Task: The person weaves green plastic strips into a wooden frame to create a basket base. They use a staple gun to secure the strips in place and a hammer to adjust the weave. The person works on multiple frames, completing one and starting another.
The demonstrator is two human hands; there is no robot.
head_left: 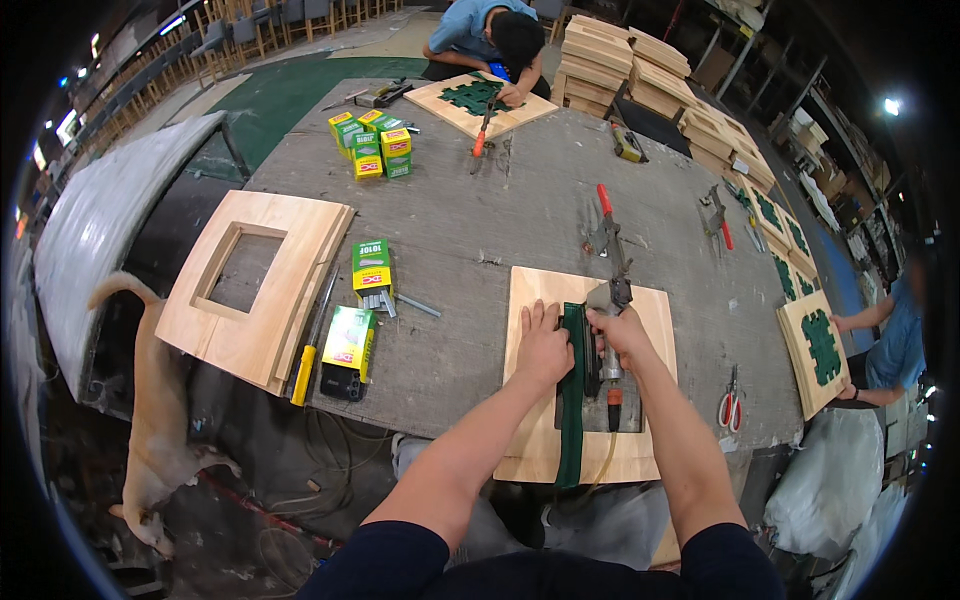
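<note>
Wooden seat frame [530,288] lies on the near edge of the worktable [460,220], in front of the person, its cutout partly covered; every place here goes by this frame. Green webbing strap [570,440] runs lengthwise over it, lower end hanging at the near edge. Left hand [545,345] lies palm down on the frame's left side, fingers slightly spread, thumb side against the strap; can't tell whether it pinches the webbing. Right hand [622,335] wraps the grip of a pneumatic staple gun [621,290], over the frame's right half. Step in hand looks like fastening the strap's far end to the far rail; no other strap on this frame, so likely early on. Next move probably calls for the strap lying straight, gun nose square on the webbing, left fingers clear. Left of the frame: opened staple box [371,265] and loose staple strips [378,303]; just beyond it, a red-handled tool [605,203], exact type unclear. Hidden or hard to read: gun nose contact, trigger finger, any staples already in, the strap's far tip, most of the cutout; air hose [604,462] drops out of sight below the near edge.
</note>
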